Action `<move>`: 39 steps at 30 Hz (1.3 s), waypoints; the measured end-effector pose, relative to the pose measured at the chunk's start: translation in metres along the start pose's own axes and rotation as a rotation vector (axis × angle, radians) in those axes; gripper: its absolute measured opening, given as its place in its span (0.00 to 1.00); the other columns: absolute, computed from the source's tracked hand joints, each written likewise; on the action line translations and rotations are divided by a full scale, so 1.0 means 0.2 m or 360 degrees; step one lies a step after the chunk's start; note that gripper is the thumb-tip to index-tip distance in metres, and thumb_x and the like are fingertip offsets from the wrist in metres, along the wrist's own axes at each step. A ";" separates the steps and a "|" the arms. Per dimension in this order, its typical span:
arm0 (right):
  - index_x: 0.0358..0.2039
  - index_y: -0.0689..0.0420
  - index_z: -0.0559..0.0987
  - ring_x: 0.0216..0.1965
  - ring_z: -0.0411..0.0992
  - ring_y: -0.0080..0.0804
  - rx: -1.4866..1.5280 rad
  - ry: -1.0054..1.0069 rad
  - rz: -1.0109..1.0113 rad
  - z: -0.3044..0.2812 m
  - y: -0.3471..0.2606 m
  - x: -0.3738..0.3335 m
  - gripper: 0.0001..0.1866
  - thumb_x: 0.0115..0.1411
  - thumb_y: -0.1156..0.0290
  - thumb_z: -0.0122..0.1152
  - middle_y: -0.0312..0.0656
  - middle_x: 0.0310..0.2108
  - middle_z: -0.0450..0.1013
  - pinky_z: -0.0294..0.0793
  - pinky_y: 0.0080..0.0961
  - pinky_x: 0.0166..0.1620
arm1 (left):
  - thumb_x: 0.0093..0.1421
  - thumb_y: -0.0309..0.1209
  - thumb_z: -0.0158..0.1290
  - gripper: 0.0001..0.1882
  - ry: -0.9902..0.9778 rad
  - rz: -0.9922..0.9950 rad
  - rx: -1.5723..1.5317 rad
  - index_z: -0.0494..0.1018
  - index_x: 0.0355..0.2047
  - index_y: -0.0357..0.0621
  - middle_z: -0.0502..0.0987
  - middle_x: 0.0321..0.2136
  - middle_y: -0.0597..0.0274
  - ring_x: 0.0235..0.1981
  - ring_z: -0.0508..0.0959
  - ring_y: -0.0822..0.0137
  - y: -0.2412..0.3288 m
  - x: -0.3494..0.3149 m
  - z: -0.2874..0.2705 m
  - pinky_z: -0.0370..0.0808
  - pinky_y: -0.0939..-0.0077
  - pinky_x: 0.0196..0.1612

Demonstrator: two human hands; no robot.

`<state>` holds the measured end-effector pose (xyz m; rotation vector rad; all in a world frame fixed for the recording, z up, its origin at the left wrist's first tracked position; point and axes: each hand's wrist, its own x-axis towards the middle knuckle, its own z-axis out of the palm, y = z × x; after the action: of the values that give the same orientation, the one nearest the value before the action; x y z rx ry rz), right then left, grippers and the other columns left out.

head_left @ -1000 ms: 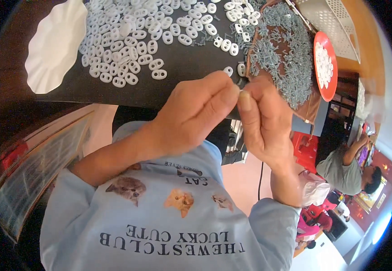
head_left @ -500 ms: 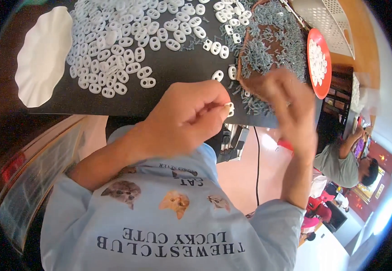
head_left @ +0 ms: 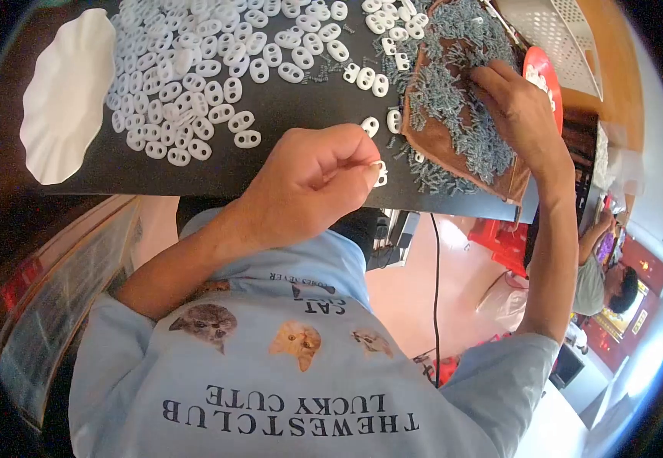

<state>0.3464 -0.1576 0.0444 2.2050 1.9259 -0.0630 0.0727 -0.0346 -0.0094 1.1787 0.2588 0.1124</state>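
Observation:
My left hand [head_left: 312,179] is closed in a pinch just above the table's near edge. Its thumb and fingertips grip a small white two-hole cord lock piece [head_left: 380,174], part of which the fingers cover. Farther right, my right hand [head_left: 516,103] has its bent fingertips pressed together at a heap of tiny grey-blue springs [head_left: 434,88]. What those fingertips hold, if anything, is too small and hidden to see. The springs lie on a brown cloth [head_left: 454,141]. Many more white cord lock pieces [head_left: 194,84] are heaped at the far left, with a few strays near my left hand.
A white wavy-edged dish [head_left: 64,99] stands at the left of the dark table [head_left: 301,107]. At the right are a red plate [head_left: 551,99] of white bits and a perforated white basket [head_left: 557,38]. Another person [head_left: 606,282] is in the background right.
My right hand has moved away from beside my left hand, up and to the right, onto the springs. My left hand keeps its grip on the white piece, shifted slightly left.

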 end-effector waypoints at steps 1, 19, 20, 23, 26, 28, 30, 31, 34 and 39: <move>0.35 0.57 0.72 0.34 0.71 0.49 0.0051 0.0042 -0.0037 0.01 0.00 0.01 0.06 0.56 0.74 0.52 0.44 0.33 0.69 0.71 0.40 0.34 | 0.61 0.28 0.47 0.06 0.0006 -0.0005 0.0021 0.69 0.28 0.40 0.69 0.19 0.72 0.18 0.64 0.85 0.00 0.00 0.00 0.59 0.88 0.20; 0.38 0.58 0.72 0.35 0.71 0.49 0.0264 0.0191 -0.0076 0.00 -0.02 0.06 0.09 0.55 0.76 0.53 0.46 0.34 0.70 0.70 0.37 0.36 | 0.61 0.28 0.47 0.07 -0.0002 0.0093 0.0083 0.70 0.27 0.40 0.69 0.17 0.73 0.16 0.62 0.85 -0.03 -0.02 -0.01 0.57 0.87 0.18; 0.38 0.58 0.72 0.35 0.71 0.49 0.0259 0.0179 -0.0090 0.00 -0.02 0.06 0.09 0.55 0.76 0.53 0.46 0.34 0.69 0.70 0.37 0.36 | 0.61 0.28 0.47 0.07 0.0001 0.0107 0.0081 0.69 0.27 0.40 0.69 0.17 0.73 0.16 0.62 0.85 -0.03 -0.02 -0.01 0.57 0.87 0.18; 0.37 0.59 0.72 0.35 0.71 0.49 0.0251 0.0186 -0.0124 0.02 0.00 0.06 0.08 0.55 0.76 0.53 0.47 0.33 0.69 0.70 0.37 0.36 | 0.61 0.28 0.47 0.07 -0.0007 0.0086 0.0124 0.69 0.28 0.40 0.69 0.18 0.73 0.17 0.63 0.85 -0.02 -0.03 -0.01 0.59 0.87 0.19; 0.36 0.60 0.72 0.35 0.71 0.50 0.0252 0.0113 -0.0054 0.02 -0.01 0.05 0.07 0.55 0.75 0.53 0.47 0.32 0.69 0.70 0.37 0.36 | 0.61 0.28 0.47 0.07 0.0010 0.0168 0.0052 0.70 0.28 0.40 0.70 0.18 0.72 0.18 0.64 0.84 -0.05 -0.03 -0.01 0.61 0.87 0.21; 0.36 0.60 0.72 0.35 0.71 0.50 0.0253 0.0123 -0.0043 0.02 -0.02 0.05 0.07 0.55 0.75 0.53 0.48 0.32 0.69 0.70 0.37 0.36 | 0.61 0.28 0.47 0.06 -0.0002 0.0145 0.0103 0.70 0.28 0.39 0.70 0.19 0.71 0.19 0.65 0.83 -0.04 -0.03 -0.01 0.62 0.87 0.22; 0.35 0.60 0.72 0.35 0.70 0.50 0.0252 0.0133 -0.0031 0.03 -0.02 0.05 0.07 0.55 0.74 0.53 0.48 0.32 0.70 0.70 0.37 0.36 | 0.61 0.28 0.47 0.06 -0.0016 0.0123 0.0152 0.70 0.29 0.39 0.70 0.20 0.71 0.20 0.65 0.83 -0.03 -0.03 -0.01 0.62 0.86 0.23; 0.35 0.60 0.72 0.35 0.70 0.50 0.0227 0.0152 -0.0021 0.03 -0.03 0.05 0.07 0.55 0.74 0.53 0.48 0.32 0.70 0.70 0.38 0.35 | 0.61 0.29 0.47 0.06 -0.0009 0.0120 0.0125 0.70 0.29 0.39 0.70 0.20 0.71 0.20 0.65 0.83 -0.04 -0.03 -0.01 0.62 0.86 0.23; 0.35 0.60 0.72 0.35 0.70 0.51 0.0219 0.0179 -0.0016 0.04 -0.02 0.06 0.07 0.55 0.73 0.53 0.48 0.32 0.70 0.69 0.39 0.35 | 0.61 0.29 0.47 0.07 -0.0005 0.0099 0.0106 0.70 0.29 0.39 0.70 0.20 0.70 0.20 0.65 0.83 -0.03 -0.04 -0.01 0.62 0.87 0.22; 0.34 0.60 0.72 0.34 0.70 0.51 0.0199 0.0220 -0.0022 0.05 -0.02 0.06 0.07 0.55 0.74 0.54 0.49 0.32 0.70 0.69 0.37 0.35 | 0.61 0.29 0.47 0.07 0.0011 0.0172 0.0163 0.70 0.30 0.40 0.70 0.20 0.70 0.19 0.64 0.83 -0.03 -0.04 -0.01 0.61 0.87 0.22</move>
<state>0.3448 -0.1475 0.0323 2.3330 2.0621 -0.0349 0.0639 -0.0365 -0.0154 1.2945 0.2088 0.1994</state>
